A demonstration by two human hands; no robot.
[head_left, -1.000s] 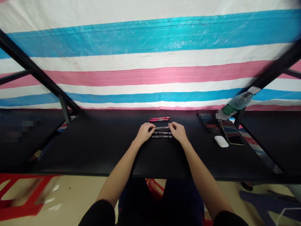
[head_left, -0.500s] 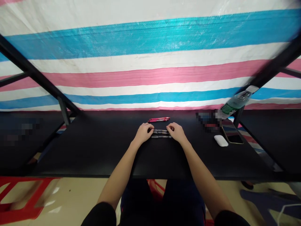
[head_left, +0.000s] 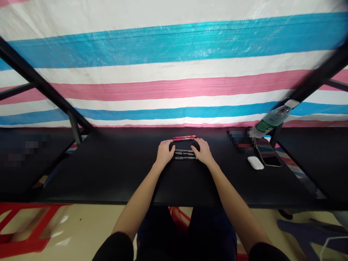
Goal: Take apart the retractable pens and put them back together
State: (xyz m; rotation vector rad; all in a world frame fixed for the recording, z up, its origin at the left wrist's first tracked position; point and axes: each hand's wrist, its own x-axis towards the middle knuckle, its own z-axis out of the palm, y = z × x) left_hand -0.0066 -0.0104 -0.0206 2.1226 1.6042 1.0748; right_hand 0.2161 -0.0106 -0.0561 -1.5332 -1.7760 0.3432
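Several dark pens (head_left: 185, 153) with clear barrels lie side by side across the black table, between my two hands. Just behind them, red pens (head_left: 185, 138) lie together in the same direction. My left hand (head_left: 165, 150) rests at the left ends of the pens, thumb and fingers apart, its fingertips by the red pens. At the right ends is my right hand (head_left: 202, 149), also spread, with its thumb close to the dark pens and its fingertips by the red ones. Neither hand grips a pen.
On the right of the table (head_left: 114, 174) are a white earphone case (head_left: 255, 162), a phone (head_left: 269, 154) and a tilted water bottle (head_left: 273, 119). Blurred-out items (head_left: 240, 139) lie beside the bottle. A striped sheet (head_left: 174, 87) hangs behind, between dark slanted posts (head_left: 51, 87).
Both hands have opened from a pinch at the ends of the dark pens. Their fingers now reach forward to the ends of the red pens.
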